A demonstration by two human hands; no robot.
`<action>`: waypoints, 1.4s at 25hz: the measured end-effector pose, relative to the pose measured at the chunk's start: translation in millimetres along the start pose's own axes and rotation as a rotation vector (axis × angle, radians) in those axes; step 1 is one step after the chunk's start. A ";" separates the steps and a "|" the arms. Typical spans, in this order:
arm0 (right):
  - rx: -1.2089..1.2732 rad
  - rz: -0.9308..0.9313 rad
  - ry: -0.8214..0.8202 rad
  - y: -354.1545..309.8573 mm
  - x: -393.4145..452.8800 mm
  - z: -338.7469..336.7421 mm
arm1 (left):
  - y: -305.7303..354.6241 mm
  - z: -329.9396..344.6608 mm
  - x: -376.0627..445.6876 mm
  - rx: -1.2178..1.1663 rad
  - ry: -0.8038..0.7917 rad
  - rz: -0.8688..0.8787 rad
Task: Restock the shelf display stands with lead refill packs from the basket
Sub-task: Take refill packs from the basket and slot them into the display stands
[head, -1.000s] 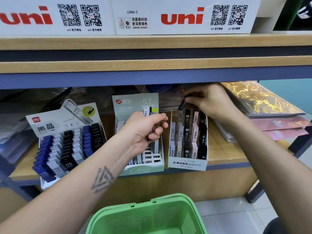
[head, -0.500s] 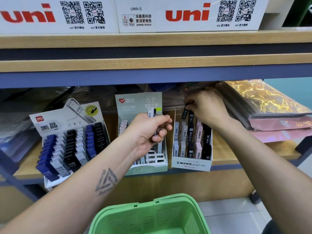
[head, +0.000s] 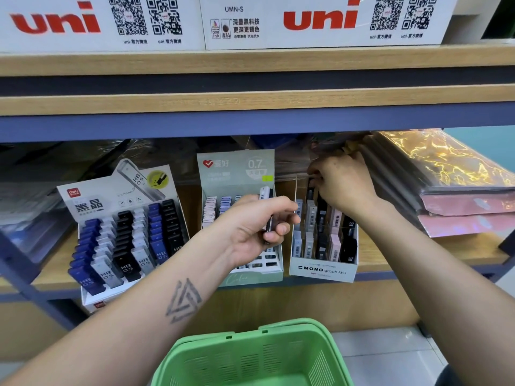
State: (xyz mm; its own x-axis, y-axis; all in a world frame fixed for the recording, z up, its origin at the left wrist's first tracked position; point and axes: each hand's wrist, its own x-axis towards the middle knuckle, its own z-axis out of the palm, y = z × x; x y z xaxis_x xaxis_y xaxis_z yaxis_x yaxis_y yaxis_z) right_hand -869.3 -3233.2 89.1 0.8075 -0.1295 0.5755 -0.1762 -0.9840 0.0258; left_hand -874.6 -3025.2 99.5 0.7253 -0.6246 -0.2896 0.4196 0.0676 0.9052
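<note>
My left hand grips a few lead refill packs upright in front of the green 0.7 display stand. My right hand reaches into the back of the clear MONO graph MG stand, fingers curled over a black pack in a rear slot. That stand holds grey, black and pink packs. On the left stands a white display stand with blue, grey and black HB 0.5 packs. The green basket sits below my arms; its contents are out of view.
The stands sit on a wooden shelf under a low blue-edged shelf carrying white uni boxes. Glossy wrapped folders are stacked right of the MONO stand. Plastic-wrapped stock lies behind and left.
My right hand has gone from holding a black pack above the MONO stand to pushing it down into a rear slot. My left hand has held its packs almost still.
</note>
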 end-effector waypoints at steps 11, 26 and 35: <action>1.254 0.088 -0.656 -20.6 -17.1 -51.5 | -5.6 1.7 -3.1 -0.076 -0.127 0.012; 1.294 0.368 -0.527 -1.8 -10.9 -47.9 | -1.3 -2.3 -9.1 -0.015 -0.100 0.046; 0.851 0.285 -0.056 26.8 -1.5 -57.0 | 2.0 5.5 -2.3 0.096 0.108 0.074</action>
State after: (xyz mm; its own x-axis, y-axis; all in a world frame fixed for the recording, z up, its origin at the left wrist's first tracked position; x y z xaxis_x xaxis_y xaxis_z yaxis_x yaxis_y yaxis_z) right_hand -907.4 -3252.4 135.5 0.8270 -0.3662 0.4265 0.0851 -0.6684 -0.7389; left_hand -878.5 -3027.9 103.7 0.8090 -0.5328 -0.2483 0.3124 0.0319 0.9494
